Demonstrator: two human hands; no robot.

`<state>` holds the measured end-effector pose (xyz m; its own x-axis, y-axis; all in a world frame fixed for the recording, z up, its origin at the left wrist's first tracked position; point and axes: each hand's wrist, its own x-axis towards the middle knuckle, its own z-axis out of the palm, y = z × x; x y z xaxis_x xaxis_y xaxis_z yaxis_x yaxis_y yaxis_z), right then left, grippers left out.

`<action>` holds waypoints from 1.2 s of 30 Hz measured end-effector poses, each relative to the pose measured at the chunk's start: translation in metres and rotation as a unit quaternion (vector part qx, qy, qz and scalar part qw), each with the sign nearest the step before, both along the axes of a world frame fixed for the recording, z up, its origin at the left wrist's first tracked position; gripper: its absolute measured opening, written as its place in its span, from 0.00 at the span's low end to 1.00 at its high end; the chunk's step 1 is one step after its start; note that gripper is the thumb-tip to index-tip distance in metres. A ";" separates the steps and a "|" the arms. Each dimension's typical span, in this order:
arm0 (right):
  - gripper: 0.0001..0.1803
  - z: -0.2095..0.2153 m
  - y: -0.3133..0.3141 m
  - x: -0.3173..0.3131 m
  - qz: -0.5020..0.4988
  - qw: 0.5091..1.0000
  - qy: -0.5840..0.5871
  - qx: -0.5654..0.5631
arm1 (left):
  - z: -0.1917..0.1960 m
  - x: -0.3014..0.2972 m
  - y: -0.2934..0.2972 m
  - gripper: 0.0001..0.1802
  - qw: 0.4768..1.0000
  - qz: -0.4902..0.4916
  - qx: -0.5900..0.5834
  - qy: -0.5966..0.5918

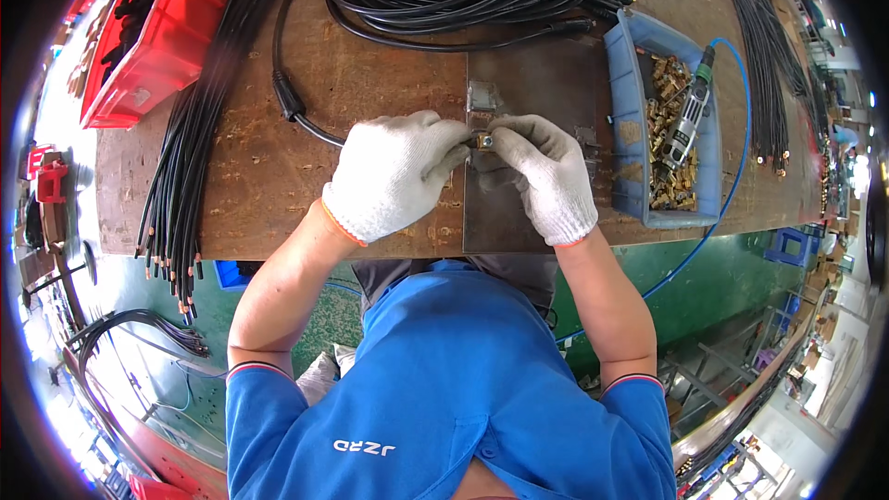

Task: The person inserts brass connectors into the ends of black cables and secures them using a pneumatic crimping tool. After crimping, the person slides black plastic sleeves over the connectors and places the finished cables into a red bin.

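Both hands wear white knit gloves and meet over the middle of the bench. My left hand (394,171) is closed around the end of a black cable (319,133), which runs in from the left. Between the fingertips sits a small brass terminal (484,142) with a screw on it, at the cable's end. My right hand (551,176) pinches this terminal between thumb and fingers. Whether the cable end is inside the terminal is hidden by the gloves. A dark metal plate (519,222) lies beneath the right hand.
At right, a blue bin (630,130) holds brass terminals (662,116) with a power screwdriver (687,120) on top, its blue hose (748,130) trailing down. Coiled black cables (444,5) lie at the back. Cut cables (199,130) and a red bin (171,46) stand left.
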<state>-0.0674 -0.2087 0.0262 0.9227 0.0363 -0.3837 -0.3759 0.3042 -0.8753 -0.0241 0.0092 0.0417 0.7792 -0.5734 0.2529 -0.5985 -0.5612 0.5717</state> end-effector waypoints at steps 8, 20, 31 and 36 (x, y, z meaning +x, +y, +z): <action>0.10 -0.005 -0.008 0.027 0.050 0.881 -0.253 -0.396 | -0.009 0.022 0.001 0.08 0.998 0.001 0.023 -0.051; 0.12 0.014 -0.009 0.033 0.074 0.792 -0.259 -0.548 | -0.042 0.030 -0.008 0.08 0.999 0.009 0.024 -0.045; 0.38 0.042 -0.196 0.010 -0.089 0.600 0.031 -0.794 | -0.046 0.029 -0.009 0.07 0.998 0.017 0.007 -0.053; 0.40 0.019 -0.224 0.021 -0.122 0.637 -0.035 -0.760 | -0.042 0.030 -0.009 0.07 0.998 0.010 0.006 -0.063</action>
<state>-0.0468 -0.4332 0.0456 0.8463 -0.4766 0.2378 -0.4240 -0.8731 -0.2406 0.0057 0.0005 -0.0006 0.7533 -0.5618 0.3420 -0.6534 -0.5803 0.4861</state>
